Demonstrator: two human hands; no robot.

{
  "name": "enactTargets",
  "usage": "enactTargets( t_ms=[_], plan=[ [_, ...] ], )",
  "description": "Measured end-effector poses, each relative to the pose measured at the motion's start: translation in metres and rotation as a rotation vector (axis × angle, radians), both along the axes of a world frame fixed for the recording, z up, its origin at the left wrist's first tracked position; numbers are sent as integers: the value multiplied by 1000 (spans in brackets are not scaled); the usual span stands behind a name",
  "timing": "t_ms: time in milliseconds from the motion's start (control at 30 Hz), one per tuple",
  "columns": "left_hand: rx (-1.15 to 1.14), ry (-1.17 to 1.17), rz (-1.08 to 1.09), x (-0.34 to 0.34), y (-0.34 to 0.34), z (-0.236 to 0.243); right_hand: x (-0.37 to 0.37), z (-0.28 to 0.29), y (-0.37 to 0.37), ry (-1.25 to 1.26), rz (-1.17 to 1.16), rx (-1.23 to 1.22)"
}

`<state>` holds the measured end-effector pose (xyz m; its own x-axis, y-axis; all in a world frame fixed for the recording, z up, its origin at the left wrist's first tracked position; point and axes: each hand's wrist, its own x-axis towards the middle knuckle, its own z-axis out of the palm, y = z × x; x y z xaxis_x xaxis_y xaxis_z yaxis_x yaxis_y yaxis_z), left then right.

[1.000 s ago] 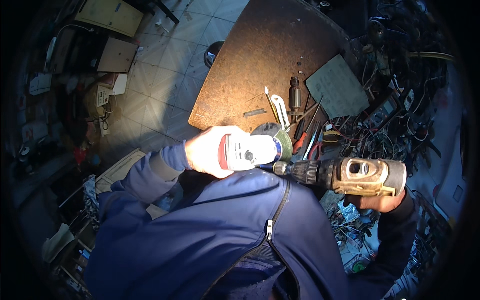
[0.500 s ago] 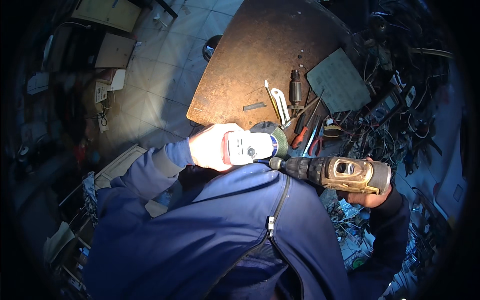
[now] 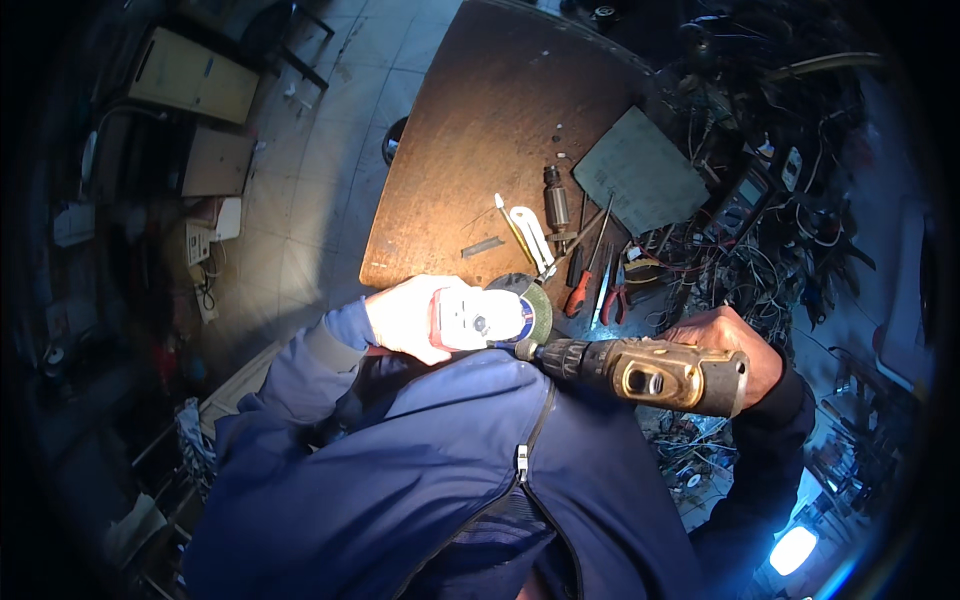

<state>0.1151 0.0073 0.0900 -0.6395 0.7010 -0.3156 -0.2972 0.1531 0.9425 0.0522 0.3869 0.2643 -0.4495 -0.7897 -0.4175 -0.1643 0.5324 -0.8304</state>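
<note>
Gripping the drill (image 3: pixel 665 378) right of centre with the right hand (image 3: pixel 755 350), long axis crosswise, tip (image 3: pixel 525 349) leftward; clasping the grinder (image 3: pixel 462 318) at centre with the left hand (image 3: pixel 398 315), just up-left of that tip; cannot tell whether touching. Facing a brown table (image 3: pixel 450 150) farther off, upper centre.

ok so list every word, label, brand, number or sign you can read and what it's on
None can be read.
White-and-red disc tool: dark marks, washed out by glare.
Drill: no readable lettering.
Multimeter: screen and dial, too small and dim.
Grey-green sheet: any marks too faint.
White box at left: dark marks, too small.
</note>
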Motion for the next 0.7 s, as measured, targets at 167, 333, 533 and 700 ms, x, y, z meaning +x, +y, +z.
enactTargets(
  t_ms=[167,333,533,700],
  plan=[
    [-82,-75,-42,-16,-8,5,27,0,72,-19,-239,-112],
    [49,-101,253,-16,-4,8,171,-73,132,42,-1259,-170],
    [-136,32,311,-14,1,-7,269,-182,136,462,-1887,133],
    [-175,578,68,-23,8,-16,301,-234,178,865,-1703,1002]
  ],
)
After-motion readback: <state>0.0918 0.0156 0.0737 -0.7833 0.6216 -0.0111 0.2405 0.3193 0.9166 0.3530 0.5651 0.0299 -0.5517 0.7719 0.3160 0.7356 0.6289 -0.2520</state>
